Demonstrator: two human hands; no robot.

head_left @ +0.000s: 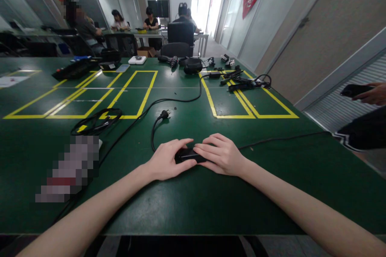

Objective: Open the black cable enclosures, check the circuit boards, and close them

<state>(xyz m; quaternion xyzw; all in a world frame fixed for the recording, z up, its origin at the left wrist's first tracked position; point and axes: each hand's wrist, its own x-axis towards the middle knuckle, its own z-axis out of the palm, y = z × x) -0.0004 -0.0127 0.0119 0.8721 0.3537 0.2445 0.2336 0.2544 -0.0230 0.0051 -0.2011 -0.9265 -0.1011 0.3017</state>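
Note:
A black power adapter [189,155] lies on the green table between my hands, its middle showing and its ends covered. My left hand [167,160] grips the left end, thumb along the near side and fingers along the far side. Over the right end my right hand [225,156] is closed, fingers on top and thumb at the near edge. From behind my left hand a short black cord curves up to a plug [164,115] with bare metal prongs. A thin black cable [280,139] runs from the right hand to the table's right edge.
A coiled black cable [96,122] and a blurred-out flat object [70,168] lie to the left. Yellow tape [126,117] marks rectangles. Chargers and cords [241,82], a drill-like tool [170,61] and a black tray [75,69] sit farther back. A person's hand [370,94] holds a dark device at right.

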